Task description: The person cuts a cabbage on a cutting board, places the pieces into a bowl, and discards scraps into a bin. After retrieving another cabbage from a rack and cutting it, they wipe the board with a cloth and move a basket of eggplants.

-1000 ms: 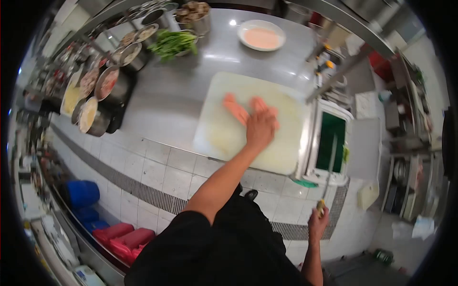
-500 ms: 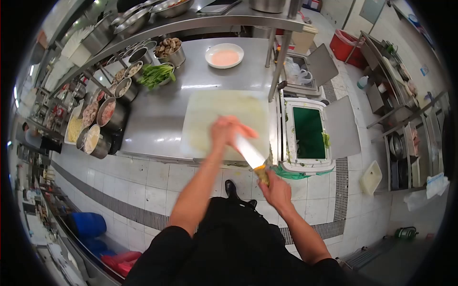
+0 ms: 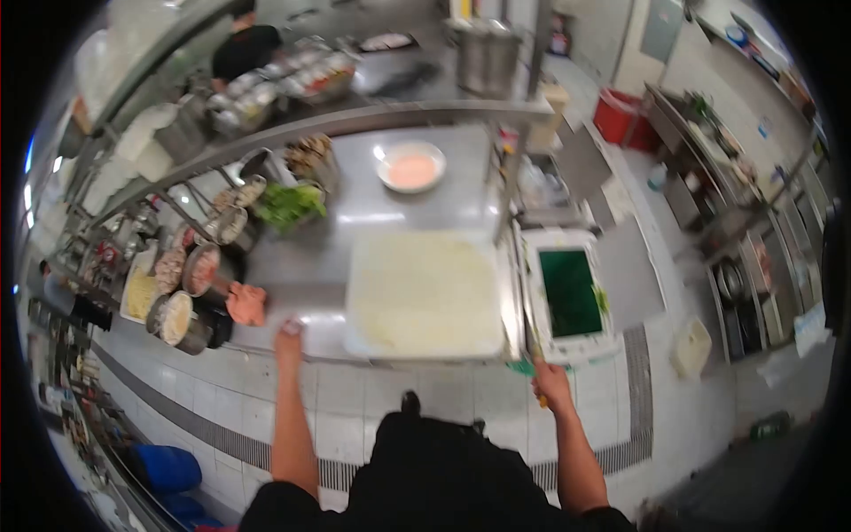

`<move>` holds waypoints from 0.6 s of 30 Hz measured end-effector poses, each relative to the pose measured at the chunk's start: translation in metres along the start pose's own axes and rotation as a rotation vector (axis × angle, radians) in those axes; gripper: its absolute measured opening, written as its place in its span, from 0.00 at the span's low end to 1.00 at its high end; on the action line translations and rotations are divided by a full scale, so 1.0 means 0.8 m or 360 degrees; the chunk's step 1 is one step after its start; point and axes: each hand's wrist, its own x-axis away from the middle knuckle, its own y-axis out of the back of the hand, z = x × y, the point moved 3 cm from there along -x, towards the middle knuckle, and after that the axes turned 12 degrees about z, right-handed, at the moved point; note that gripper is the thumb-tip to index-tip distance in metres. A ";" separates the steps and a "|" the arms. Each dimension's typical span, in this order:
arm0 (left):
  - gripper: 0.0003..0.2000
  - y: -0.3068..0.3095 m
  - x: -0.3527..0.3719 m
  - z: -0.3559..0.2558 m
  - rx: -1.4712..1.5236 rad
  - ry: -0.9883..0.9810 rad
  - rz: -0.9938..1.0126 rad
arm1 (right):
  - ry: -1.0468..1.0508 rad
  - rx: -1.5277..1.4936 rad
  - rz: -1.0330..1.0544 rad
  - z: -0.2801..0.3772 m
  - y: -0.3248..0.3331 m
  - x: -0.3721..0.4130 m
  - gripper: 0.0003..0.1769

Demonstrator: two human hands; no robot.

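My left hand [image 3: 289, 335] is at the front edge of the steel counter [image 3: 310, 301], its fingers smeared by motion. Just left of it, apart from the hand, a crumpled salmon-pink cloth [image 3: 245, 303] is beside the metal pots. My right hand [image 3: 551, 385] is closed around the yellowish handle of a knife [image 3: 536, 351], whose blade points away from me, near the front left corner of the green-lined bin [image 3: 567, 293]. Between my hands lies a pale, stained cutting board [image 3: 424, 293] with nothing on it.
A white bowl of pink contents [image 3: 410, 167] is at the back of the counter. Leafy greens [image 3: 291, 206] and pots of ingredients [image 3: 204, 269] line the left. A steel shelf [image 3: 381, 117] crosses above. Another person [image 3: 246, 51] is beyond it.
My left hand and the pink cloth have moved left off the board and come apart. My right hand has carried the knife right, to the bin. The view has shifted, showing more beyond the shelf.
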 end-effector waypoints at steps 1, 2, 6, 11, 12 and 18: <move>0.10 -0.040 0.004 0.034 0.0335 0.0110 0.0127 | -0.0016 -0.0018 0.0002 0.010 0.000 -0.022 0.24; 0.08 -0.044 0.033 -0.005 0.0442 0.0066 0.0177 | -0.0050 0.0039 -0.0021 0.022 0.002 -0.050 0.23; 0.13 -0.068 0.064 -0.044 0.0602 0.0164 0.0371 | 0.0532 0.1605 -0.0950 0.122 -0.010 -0.089 0.19; 0.09 -0.050 0.020 -0.069 0.0820 0.0020 0.0451 | 0.1377 0.1013 -0.1030 0.265 -0.082 -0.017 0.12; 0.07 -0.043 0.009 -0.082 0.0952 -0.0094 0.0409 | 0.1423 0.0814 -0.0851 0.279 -0.096 -0.009 0.09; 0.06 0.024 -0.093 -0.153 0.1151 -0.0360 0.0194 | 0.1317 0.0706 -0.0847 0.207 -0.160 -0.007 0.08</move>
